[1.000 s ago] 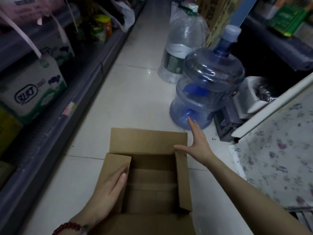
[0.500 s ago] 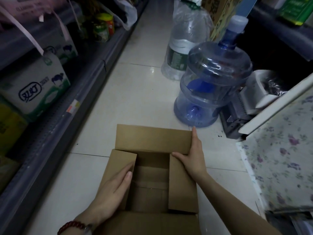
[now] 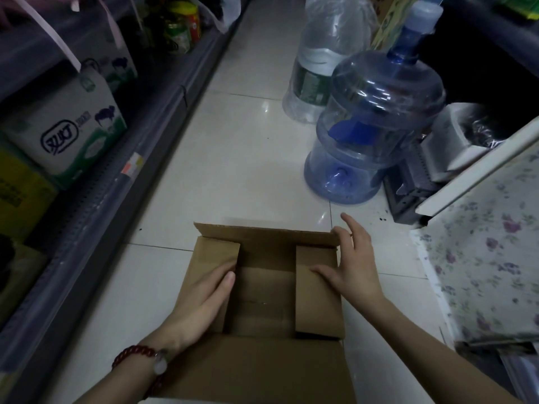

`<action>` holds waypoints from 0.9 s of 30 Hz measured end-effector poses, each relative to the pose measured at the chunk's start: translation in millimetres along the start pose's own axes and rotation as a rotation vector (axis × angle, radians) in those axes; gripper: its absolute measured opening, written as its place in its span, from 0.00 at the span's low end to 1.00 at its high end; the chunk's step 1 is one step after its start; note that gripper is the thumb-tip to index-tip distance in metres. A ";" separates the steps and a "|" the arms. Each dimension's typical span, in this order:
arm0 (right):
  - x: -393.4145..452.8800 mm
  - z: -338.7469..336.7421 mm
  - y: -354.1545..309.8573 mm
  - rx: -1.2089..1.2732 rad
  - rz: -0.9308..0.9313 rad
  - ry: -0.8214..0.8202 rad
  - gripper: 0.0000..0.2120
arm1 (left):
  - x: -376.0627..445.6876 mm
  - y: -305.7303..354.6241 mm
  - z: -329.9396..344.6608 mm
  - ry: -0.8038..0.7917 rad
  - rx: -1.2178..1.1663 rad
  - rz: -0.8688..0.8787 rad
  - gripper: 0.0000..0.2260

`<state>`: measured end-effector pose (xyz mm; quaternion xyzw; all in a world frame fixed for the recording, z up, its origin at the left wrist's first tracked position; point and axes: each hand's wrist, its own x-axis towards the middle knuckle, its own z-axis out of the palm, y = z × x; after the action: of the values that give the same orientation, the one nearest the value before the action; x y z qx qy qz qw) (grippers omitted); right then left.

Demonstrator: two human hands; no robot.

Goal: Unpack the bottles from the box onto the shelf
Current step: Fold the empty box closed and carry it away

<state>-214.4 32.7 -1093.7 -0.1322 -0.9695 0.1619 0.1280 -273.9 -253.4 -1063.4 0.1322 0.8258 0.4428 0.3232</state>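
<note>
A brown cardboard box (image 3: 262,371) sits on the white tiled floor in front of me, and no bottles show in its dark inside. My left hand (image 3: 201,301) presses flat on the left side flap, folded inward. My right hand (image 3: 350,266) lies with straight fingers on the right side flap, its fingertips touching the corner of the far flap, which leans inward. The near flap lies open toward me. The grey shelf (image 3: 96,199) runs along the left side of the aisle.
Milk cartons (image 3: 67,123) and a yellow box (image 3: 20,193) fill the left shelf, jars (image 3: 182,24) farther back. A blue water jug (image 3: 376,126) and a clear wrapped bottle (image 3: 320,59) stand ahead on the right. A floral-covered surface (image 3: 493,249) juts in at right.
The right hand pushed the right side flap down inward and moved to the far flap's corner. The far flap tipped from lying outward to leaning over the box. The left hand stayed on its flap.
</note>
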 end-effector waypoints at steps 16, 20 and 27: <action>-17.1 -4.4 -16.5 0.361 0.144 -0.500 0.33 | -25.3 -5.4 -49.2 -0.164 0.322 0.154 0.38; -12.8 -6.6 -22.7 0.395 0.176 -0.508 0.33 | -38.4 -13.3 -28.4 -0.343 0.700 0.252 0.48; -14.7 -11.4 -17.1 0.454 0.210 -0.533 0.40 | -36.4 -19.6 -23.5 -0.222 0.727 0.355 0.45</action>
<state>-201.1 15.9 -1080.4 -0.1524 -0.8893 0.4139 -0.1206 -260.3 -298.2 -1054.8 0.4250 0.8528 0.1544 0.2611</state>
